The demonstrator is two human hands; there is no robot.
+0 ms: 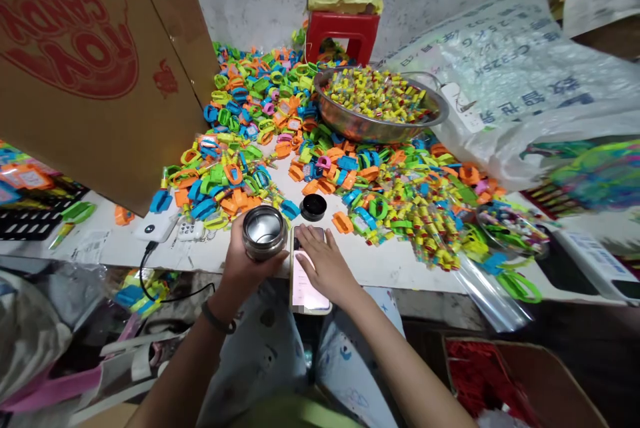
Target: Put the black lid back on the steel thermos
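Observation:
My left hand (pixel 241 275) is wrapped round an open metal cup (pixel 265 233) at the table's front edge. Just right of it, my right hand (pixel 323 261) lies with fingers spread on a phone (pixel 310 295), whose screen is lit and whose lower end juts past the table edge. Behind the phone sits a round black lid (pixel 313 207). Colourful plastic toy pieces (pixel 235 175) are heaped behind the cup, and small yellow wrapped pieces (pixel 425 228) lie to the right.
A large cardboard box (pixel 100 68) stands at the left. At the back are a metal basin (pixel 350 123) of yellow pieces and a red stool (pixel 373 31). White plastic sacks (pixel 500 68) cover the back right. A cable (pixel 143 275) hangs off the front edge.

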